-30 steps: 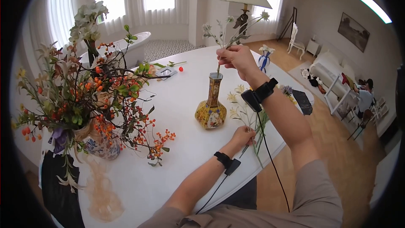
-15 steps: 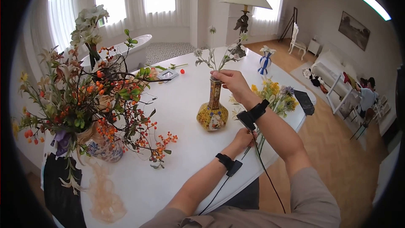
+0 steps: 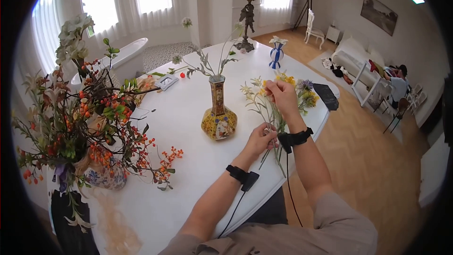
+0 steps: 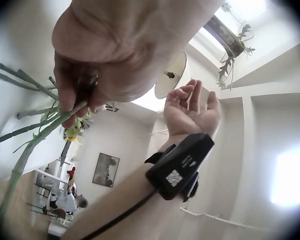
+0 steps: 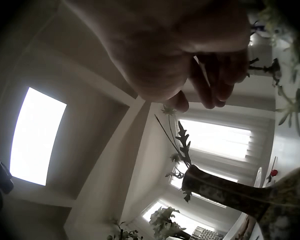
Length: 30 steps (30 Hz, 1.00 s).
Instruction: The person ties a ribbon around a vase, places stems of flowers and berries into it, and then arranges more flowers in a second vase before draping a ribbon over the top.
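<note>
My left hand [image 3: 258, 141] grips the stems of a bunch of flowers low over the table; in the left wrist view the green stems [image 4: 21, 167] stick out past the fingers. Yellow blooms [image 3: 309, 98] and a purple one [image 3: 306, 84] show at the bunch's far end. Above the bunch is my right hand [image 3: 283, 98], its fingers loosely bent with nothing between them in the left wrist view. To the left, a yellow patterned vase [image 3: 219, 123] with a slim neck stands upright, holding pale flowers with leafy stems [image 3: 204, 65].
A large arrangement with orange berries [image 3: 87, 108] in a blue-and-white pot [image 3: 106, 175] fills the table's left side. Further back stand a lamp [image 3: 247, 19] and a blue-and-white vase [image 3: 277, 56]. A black flat object [image 3: 325, 95] lies at the right edge of the white table [image 3: 188, 198].
My right hand lowered the pale flowers into the vase, let go of them and moved right and down over the bunch. My left hand stays on the stems.
</note>
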Available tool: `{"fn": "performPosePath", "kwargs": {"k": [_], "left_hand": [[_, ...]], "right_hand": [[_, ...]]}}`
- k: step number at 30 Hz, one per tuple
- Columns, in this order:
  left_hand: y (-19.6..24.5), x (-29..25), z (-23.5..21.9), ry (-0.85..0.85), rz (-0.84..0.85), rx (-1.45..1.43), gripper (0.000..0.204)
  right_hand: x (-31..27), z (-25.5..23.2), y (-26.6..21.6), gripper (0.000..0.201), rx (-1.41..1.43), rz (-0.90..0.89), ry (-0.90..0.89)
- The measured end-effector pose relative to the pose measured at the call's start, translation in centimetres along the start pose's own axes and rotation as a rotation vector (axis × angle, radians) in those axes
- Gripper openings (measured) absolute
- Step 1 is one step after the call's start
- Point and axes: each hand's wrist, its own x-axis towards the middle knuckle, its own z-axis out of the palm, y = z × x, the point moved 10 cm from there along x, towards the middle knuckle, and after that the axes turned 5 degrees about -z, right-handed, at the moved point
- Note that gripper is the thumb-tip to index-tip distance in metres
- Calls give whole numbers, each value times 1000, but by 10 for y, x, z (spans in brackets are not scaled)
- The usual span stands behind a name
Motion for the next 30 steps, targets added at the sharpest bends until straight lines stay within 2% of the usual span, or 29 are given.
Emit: {"fn": "performPosePath", "kwargs": {"k": [1, 2, 3, 4, 5, 7, 8, 10, 11, 12, 14, 15, 16, 17, 18, 19, 22, 23, 24, 26, 27, 29, 30], "left_hand": [[7, -3, 4, -29, -2, 35, 17], [13, -7, 8, -26, -1, 33, 17], [20, -9, 11, -23, 12, 55, 15], [24, -10, 14, -20, 25, 77, 14], [23, -9, 16, -20, 25, 78, 14], [31, -8, 25, -35, 132, 171, 13], [34, -11, 30, -29, 133, 172, 13], [44, -21, 46, -74, 180, 303, 16], [45, -23, 51, -93, 175, 303, 15], [48, -25, 49, -76, 177, 303, 15], [67, -40, 61, -99, 183, 375, 16], [77, -46, 62, -93, 224, 393, 20], [89, -54, 64, -83, 228, 394, 20], [110, -65, 65, -45, 286, 479, 24], [128, -74, 62, -6, 343, 565, 27], [155, -87, 55, 68, 546, 627, 32], [214, -132, -2, 480, 980, 544, 20], [223, -147, -29, 695, 1036, 501, 18], [230, -159, -47, 885, 1060, 570, 26], [238, -162, -68, 1071, 1077, 665, 43], [234, -158, -76, 1075, 1079, 664, 43], [226, -131, -83, 1009, 991, 899, 59], [218, -123, -92, 1006, 991, 898, 59]], "right_hand": [[-4, -23, 19, 39, -52, 43, 66], [-7, -36, 33, 39, -52, 44, 63], [-10, -46, 49, 40, -209, 78, 31], [-16, -47, 50, 41, -365, 111, 1], [-22, -48, 49, 41, -365, 111, 1], [-45, -34, 62, 45, -71, 391, -173], [-47, -34, 55, 45, -68, 390, -178], [-47, -15, 41, 48, 282, 389, -232], [-39, -15, 33, 48, 294, 336, -321], [-35, -20, 31, 48, 299, 336, -337], [-30, -27, -14, 42, 449, 227, -349], [-26, -32, -26, 42, 452, 226, -361], [-23, -32, -41, 37, 391, 202, -445], [-21, -29, -57, 33, 327, 177, -529], [-16, -28, -74, 33, 328, 176, -539], [-4, -33, -95, 30, 301, 121, -477], [36, -44, -176, 26, 256, -76, -350], [54, -45, -197, 27, 298, -131, -340], [73, -46, -217, 27, 338, -184, -332], [95, -36, -260, 29, 406, -325, -318], [109, -27, -267, 29, 406, -327, -322], [136, -19, -287, 29, 419, -425, -258], [150, -10, -289, 29, 418, -425, -255]]}}
